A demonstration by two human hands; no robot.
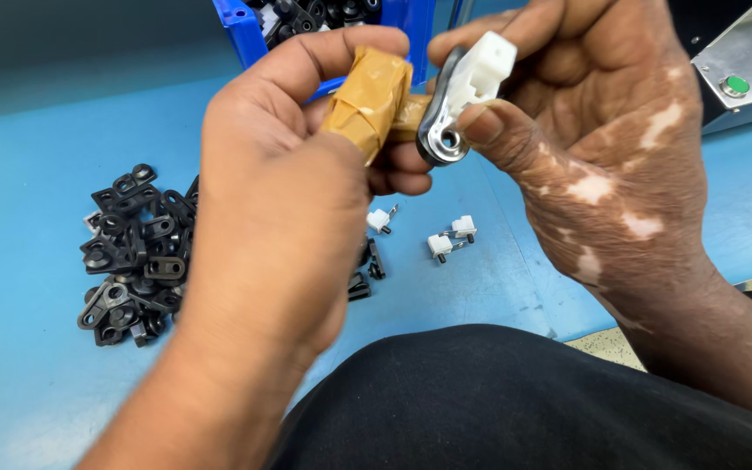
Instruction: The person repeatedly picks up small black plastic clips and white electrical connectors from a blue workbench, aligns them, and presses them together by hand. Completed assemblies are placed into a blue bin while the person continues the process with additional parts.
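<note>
Tan tape wraps the thick handle of a tool (369, 100) that the left hand (280, 200) clasps, its fingers curled tight around the handle and the thumb laid along the top. That hand is raised over the blue tabletop (28, 226), back turned to the camera, forearm running down to the lower left. The tool's tip is hidden, so what it touches is hard to say; it points at the small part in the other hand.

Opposite it, the right hand (602, 165) comes in from the lower right with its back also showing, wrist bent inward. Its grip is a pinch: thumb and forefinger press together on a silvery metal bracket with a round eyelet, joined to a white plastic block (463, 96), held in the air just beside the taped handle.

Below the hands, on the tabletop, lie a heap of black plastic brackets (132, 257) at the left and a few small white plastic clips with metal pins (450, 239) near the middle. A blue plastic bin (241, 26) holding more black parts stands at the far edge.
</note>
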